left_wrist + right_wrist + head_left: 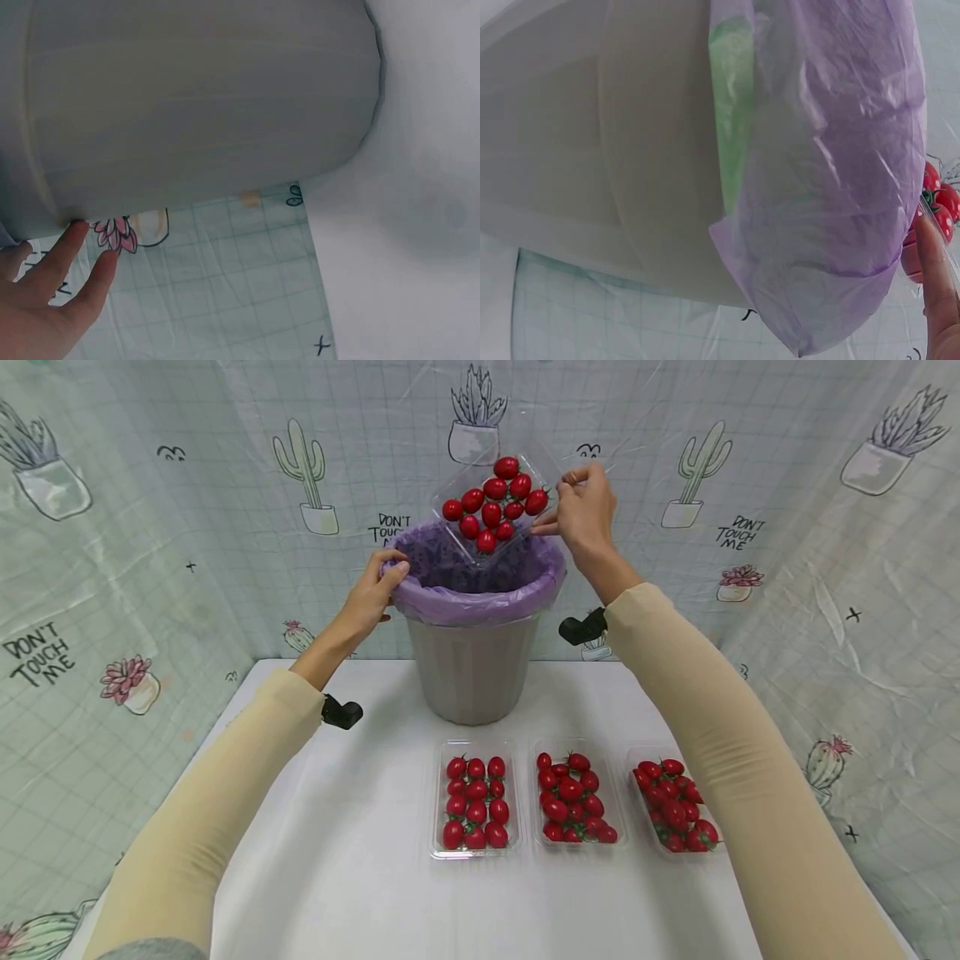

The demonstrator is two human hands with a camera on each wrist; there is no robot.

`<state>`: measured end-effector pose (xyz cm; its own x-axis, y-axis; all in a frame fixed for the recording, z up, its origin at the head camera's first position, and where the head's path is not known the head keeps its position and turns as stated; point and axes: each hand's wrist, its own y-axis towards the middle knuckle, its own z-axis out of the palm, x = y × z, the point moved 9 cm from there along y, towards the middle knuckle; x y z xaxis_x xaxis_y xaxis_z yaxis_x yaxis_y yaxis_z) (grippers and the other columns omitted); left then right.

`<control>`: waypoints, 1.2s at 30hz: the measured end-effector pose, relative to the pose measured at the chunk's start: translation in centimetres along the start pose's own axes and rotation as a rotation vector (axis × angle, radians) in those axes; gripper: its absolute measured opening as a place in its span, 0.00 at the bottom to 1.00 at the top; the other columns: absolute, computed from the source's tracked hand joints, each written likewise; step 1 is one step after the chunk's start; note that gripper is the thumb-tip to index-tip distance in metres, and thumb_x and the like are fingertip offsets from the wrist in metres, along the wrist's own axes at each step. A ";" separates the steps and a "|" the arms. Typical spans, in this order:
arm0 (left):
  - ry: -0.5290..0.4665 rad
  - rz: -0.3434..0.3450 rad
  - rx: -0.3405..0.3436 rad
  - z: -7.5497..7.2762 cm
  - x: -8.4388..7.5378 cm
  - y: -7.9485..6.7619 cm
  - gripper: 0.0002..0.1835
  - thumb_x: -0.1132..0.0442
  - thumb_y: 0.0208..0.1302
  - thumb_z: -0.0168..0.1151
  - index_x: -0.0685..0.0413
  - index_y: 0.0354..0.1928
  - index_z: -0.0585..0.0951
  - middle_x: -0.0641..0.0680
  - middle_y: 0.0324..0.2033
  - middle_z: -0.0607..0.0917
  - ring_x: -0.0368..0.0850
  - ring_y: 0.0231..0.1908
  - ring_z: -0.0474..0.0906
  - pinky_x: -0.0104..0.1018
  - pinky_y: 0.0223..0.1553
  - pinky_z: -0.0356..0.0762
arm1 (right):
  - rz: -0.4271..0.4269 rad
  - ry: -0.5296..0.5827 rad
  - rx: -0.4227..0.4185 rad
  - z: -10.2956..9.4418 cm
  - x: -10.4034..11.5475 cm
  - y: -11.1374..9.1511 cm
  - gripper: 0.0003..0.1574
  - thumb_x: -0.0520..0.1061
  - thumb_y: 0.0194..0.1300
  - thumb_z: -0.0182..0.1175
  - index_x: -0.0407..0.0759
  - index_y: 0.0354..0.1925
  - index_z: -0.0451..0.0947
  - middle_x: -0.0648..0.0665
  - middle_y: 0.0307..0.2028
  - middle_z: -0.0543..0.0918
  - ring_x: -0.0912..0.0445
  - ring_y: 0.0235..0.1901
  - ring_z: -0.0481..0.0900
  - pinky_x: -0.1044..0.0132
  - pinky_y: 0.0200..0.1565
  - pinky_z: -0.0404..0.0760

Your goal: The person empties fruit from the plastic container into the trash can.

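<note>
In the head view, my right hand (587, 510) grips the edge of a clear plastic box of cherry tomatoes (491, 514), tilted over the mouth of a grey trash can (472, 672). A purple bag (480, 608) lines the can and folds over its rim. My left hand (372, 589) holds the rim on the left side, thumb on top of the bag. The left wrist view has fingers (94, 289) beside the can's wall. In the right wrist view, a finger (934, 274) lies along the box, with some tomatoes (941, 202) behind the bag's edge.
Three more clear boxes of cherry tomatoes stand in a row on the white table (360, 860): a left box (476, 802), a middle box (573, 797) and a right box (675, 806), partly behind my right sleeve. A patterned curtain (225, 527) surrounds the table.
</note>
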<state>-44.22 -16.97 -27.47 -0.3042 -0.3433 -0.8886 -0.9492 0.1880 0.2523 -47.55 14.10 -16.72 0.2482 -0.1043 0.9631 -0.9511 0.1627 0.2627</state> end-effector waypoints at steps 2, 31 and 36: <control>0.004 -0.004 -0.004 0.0 0.0 0.0 0.31 0.36 0.77 0.44 0.39 0.74 0.59 0.59 0.79 0.58 0.70 0.70 0.68 0.74 0.65 0.62 | -0.001 0.002 0.001 0.0 0.0 0.0 0.08 0.43 0.81 0.48 0.46 0.55 0.66 0.39 0.66 0.78 0.53 0.24 0.88 0.56 0.39 0.88; -0.005 -0.002 -0.002 0.0 -0.2 -0.1 0.30 0.37 0.77 0.45 0.39 0.74 0.60 0.60 0.79 0.58 0.70 0.69 0.69 0.74 0.65 0.63 | -0.024 -0.019 0.005 0.3 0.3 -0.3 0.08 0.42 0.82 0.47 0.46 0.55 0.66 0.40 0.63 0.78 0.53 0.24 0.88 0.61 0.36 0.88; -0.007 -0.005 -0.006 0.0 -0.1 0.0 0.29 0.37 0.77 0.45 0.38 0.73 0.60 0.59 0.78 0.58 0.69 0.69 0.69 0.73 0.64 0.63 | -0.029 -0.013 0.008 0.3 0.3 -0.3 0.05 0.42 0.82 0.48 0.48 0.52 0.67 0.39 0.64 0.78 0.52 0.24 0.88 0.61 0.36 0.88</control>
<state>-44.21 -16.96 -27.42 -0.2990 -0.3375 -0.8926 -0.9512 0.1804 0.2505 -47.23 13.73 -16.55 0.2730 -0.1219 0.9542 -0.9451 0.1513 0.2897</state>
